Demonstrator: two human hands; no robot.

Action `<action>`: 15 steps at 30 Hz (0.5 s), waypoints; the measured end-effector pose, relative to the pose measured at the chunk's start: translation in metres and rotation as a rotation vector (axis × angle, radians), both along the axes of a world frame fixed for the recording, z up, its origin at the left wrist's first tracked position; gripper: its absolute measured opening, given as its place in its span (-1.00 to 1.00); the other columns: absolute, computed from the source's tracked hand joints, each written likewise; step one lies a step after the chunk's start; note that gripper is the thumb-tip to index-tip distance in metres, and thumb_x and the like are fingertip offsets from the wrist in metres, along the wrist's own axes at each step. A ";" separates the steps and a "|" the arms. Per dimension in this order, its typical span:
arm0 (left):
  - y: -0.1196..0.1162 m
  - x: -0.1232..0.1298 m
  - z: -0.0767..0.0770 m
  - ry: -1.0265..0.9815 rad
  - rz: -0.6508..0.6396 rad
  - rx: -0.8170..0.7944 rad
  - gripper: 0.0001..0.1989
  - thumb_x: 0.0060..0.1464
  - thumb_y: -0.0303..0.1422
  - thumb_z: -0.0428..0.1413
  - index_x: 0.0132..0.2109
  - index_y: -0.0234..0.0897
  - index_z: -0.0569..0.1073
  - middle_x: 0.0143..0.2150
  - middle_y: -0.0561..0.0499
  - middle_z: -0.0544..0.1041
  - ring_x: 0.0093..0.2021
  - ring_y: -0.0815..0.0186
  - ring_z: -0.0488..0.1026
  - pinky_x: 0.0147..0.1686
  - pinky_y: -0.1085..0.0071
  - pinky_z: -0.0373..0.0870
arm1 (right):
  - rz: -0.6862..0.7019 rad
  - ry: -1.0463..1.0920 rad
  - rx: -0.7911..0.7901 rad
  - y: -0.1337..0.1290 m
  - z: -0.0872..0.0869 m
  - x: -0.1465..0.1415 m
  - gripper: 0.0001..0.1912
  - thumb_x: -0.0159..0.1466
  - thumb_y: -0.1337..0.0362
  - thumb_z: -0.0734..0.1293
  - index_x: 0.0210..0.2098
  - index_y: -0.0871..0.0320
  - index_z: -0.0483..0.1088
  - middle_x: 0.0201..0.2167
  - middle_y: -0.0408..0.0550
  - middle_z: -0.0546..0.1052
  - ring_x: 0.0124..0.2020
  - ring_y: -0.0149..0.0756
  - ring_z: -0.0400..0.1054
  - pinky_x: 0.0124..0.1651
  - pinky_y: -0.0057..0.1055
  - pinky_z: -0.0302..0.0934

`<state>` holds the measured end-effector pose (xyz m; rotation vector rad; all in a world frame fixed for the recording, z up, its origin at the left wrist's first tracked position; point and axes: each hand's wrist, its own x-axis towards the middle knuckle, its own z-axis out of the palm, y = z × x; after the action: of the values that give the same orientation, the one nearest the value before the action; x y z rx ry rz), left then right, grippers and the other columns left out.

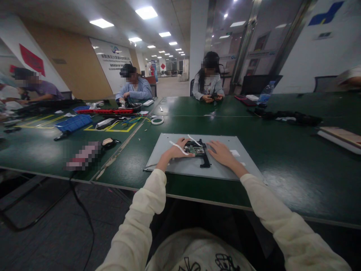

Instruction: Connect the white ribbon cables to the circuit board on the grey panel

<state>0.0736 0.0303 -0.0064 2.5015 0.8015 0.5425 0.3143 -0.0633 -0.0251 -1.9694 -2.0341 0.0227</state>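
Observation:
A large light-grey flat panel (pixel 225 141) lies on the green table before me. On it sits a green circuit board (pixel 198 150) set in a black bracket (pixel 205 162). My left hand (pixel 177 150) is closed around the board's left side, thumb at the near edge and fingers at the far edge. Two white ribbon cables (pixel 194 140) rise near that hand, one crossing over it. Beside the bracket's right edge, my right hand (pixel 222 153) rests flat with its fingers spread. Its fingertips are close to the bracket; contact is unclear.
Left of the panel are a roll of white tape (pixel 157 120), a blue bin (pixel 73 123) and a dark mouse-like object (pixel 108 142). A small wrench (pixel 161 109) lies farther back. A boxy white-edged object (pixel 340 139) sits right. Several people sit around the table.

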 end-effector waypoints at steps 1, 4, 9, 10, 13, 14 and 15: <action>0.000 0.002 -0.001 -0.002 0.008 0.007 -0.10 -0.19 0.03 0.17 0.24 -0.26 0.08 0.26 -0.22 0.08 0.24 0.10 0.11 0.21 0.28 0.07 | 0.003 -0.004 0.012 0.001 -0.001 0.001 -0.46 0.31 0.05 0.03 0.21 0.09 0.13 0.25 0.00 0.11 0.27 -0.08 -0.09 0.23 -0.06 -0.11; -0.001 0.006 -0.005 -0.003 0.042 0.014 -0.02 -0.19 0.05 0.17 0.28 -0.33 0.00 0.29 -0.28 0.01 0.28 0.06 0.02 0.23 0.24 0.01 | 0.002 -0.016 0.032 0.002 -0.004 0.002 -0.47 0.30 0.05 0.05 0.20 0.09 0.15 0.24 0.01 0.14 0.27 -0.08 -0.07 0.22 -0.05 -0.09; -0.002 0.010 -0.004 -0.029 0.030 0.030 0.01 -0.13 0.01 0.15 0.31 -0.34 -0.13 0.32 -0.28 -0.02 0.30 0.08 -0.01 0.23 0.21 -0.01 | 0.004 -0.015 0.038 0.001 -0.005 0.001 -0.48 0.30 0.07 0.05 0.19 0.11 0.16 0.23 0.02 0.15 0.27 -0.09 -0.07 0.23 -0.07 -0.09; -0.001 0.011 -0.002 -0.044 0.043 0.038 -0.02 -0.10 -0.01 0.13 0.32 -0.35 -0.15 0.32 -0.28 -0.02 0.30 0.08 0.00 0.23 0.20 0.00 | 0.007 -0.010 0.036 0.001 -0.004 0.000 -0.49 0.30 0.07 0.06 0.18 0.11 0.17 0.23 0.02 0.15 0.27 -0.09 -0.07 0.23 -0.08 -0.09; 0.006 0.007 0.005 -0.132 0.238 0.094 -0.14 0.02 -0.08 0.04 0.31 -0.40 -0.15 0.32 -0.32 -0.04 0.30 0.07 -0.03 0.22 0.18 -0.01 | 0.006 0.022 0.034 0.002 -0.002 0.002 -0.50 0.30 0.09 0.05 0.17 0.13 0.18 0.22 0.03 0.18 0.25 -0.10 -0.03 0.22 -0.08 -0.08; 0.010 0.004 0.006 -0.174 0.354 0.119 -0.19 0.06 -0.10 0.01 0.30 -0.41 -0.13 0.32 -0.33 -0.03 0.31 0.06 -0.04 0.23 0.17 -0.03 | -0.005 0.039 0.043 0.002 -0.001 0.004 -0.50 0.30 0.11 0.05 0.16 0.16 0.19 0.21 0.05 0.19 0.24 -0.09 -0.01 0.21 -0.08 -0.06; 0.014 -0.001 0.007 -0.208 0.476 0.134 -0.23 0.08 -0.14 0.00 0.30 -0.43 -0.10 0.31 -0.34 -0.01 0.31 0.06 -0.04 0.23 0.17 -0.04 | -0.028 0.057 0.064 0.001 0.001 0.009 -0.51 0.30 0.12 0.05 0.15 0.18 0.20 0.20 0.07 0.20 0.22 -0.09 0.02 0.21 -0.09 -0.04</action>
<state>0.0725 0.0448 0.0008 2.3138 1.3195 1.0272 0.3234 -0.0623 -0.0242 -1.9351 -1.9472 0.0076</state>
